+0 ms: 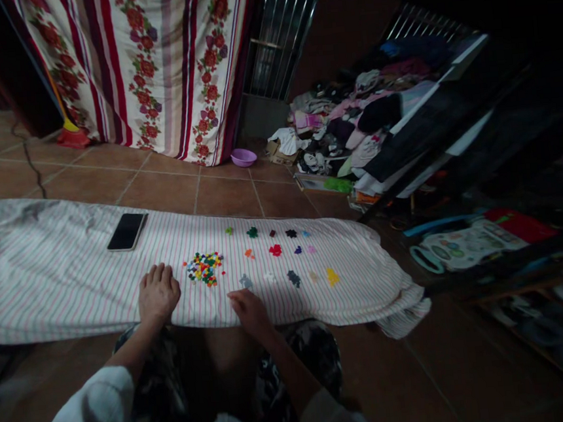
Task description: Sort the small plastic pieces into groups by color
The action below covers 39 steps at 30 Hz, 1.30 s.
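My left hand (159, 294) lies palm down on the striped cloth, its fingers stretched forward and no object visible under them. It rests to the left of a mixed pile of small colourful pieces (204, 268). My right hand (251, 312) hovers at the near edge, thumb and fingers pinched together; whatever may be between them is too small to make out. Just beyond its fingertips sits a grey cluster (245, 280). Further sorted clusters spread rightward, among them red (275, 250), dark green (252, 232), black (291, 234), dark grey (294, 278) and yellow (333, 276).
A phone (127, 232) lies on the striped cloth (60, 270), left of the pieces. Beyond are a floral curtain (151, 71), a purple basin (244, 157), a red broom (73, 134) and a heap of clothes (352, 113). A rack (491, 245) stands at the right.
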Motion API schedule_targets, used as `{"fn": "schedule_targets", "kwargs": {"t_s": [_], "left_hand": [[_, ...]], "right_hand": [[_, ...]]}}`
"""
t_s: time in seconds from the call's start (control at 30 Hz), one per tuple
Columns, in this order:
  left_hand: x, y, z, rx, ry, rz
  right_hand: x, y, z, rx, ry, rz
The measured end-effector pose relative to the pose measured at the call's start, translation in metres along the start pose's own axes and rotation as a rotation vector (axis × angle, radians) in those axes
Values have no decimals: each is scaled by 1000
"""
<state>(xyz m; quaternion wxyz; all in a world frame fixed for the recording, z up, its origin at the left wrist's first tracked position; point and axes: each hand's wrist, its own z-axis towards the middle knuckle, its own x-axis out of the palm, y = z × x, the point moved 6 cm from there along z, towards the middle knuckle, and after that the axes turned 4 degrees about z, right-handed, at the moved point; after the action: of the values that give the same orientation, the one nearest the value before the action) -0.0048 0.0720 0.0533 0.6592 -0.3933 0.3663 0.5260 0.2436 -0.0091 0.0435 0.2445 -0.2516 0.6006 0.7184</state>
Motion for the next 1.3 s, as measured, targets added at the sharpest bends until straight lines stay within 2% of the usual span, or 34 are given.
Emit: {"fn": "schedule_targets", "kwargs": {"t_s": [0.17,0.27,0.4,0.6,0.9,1.07,1.3], "left_hand": [[-1,-1,0,-5,0,6],[0,-1,0,-16,-8,1],[-1,0,0,-14,-25,-8],[-1,0,0,-22,-24,-23],[0,-1,1,-25,-25,-18],[-1,-2,1,-19,-31,-6],[-1,-1,1,-25,-33,-10]], "right_hand": [[21,12,16,14,-30,-89],[24,13,28,55,-91,-123],[22,22,48,28,-125,-182],[15,21,73,93,-33,-338],[14,16,80,124,61,-471],[14,12,84,140,63,-455],[14,-4,91,126,5,-289]]}}
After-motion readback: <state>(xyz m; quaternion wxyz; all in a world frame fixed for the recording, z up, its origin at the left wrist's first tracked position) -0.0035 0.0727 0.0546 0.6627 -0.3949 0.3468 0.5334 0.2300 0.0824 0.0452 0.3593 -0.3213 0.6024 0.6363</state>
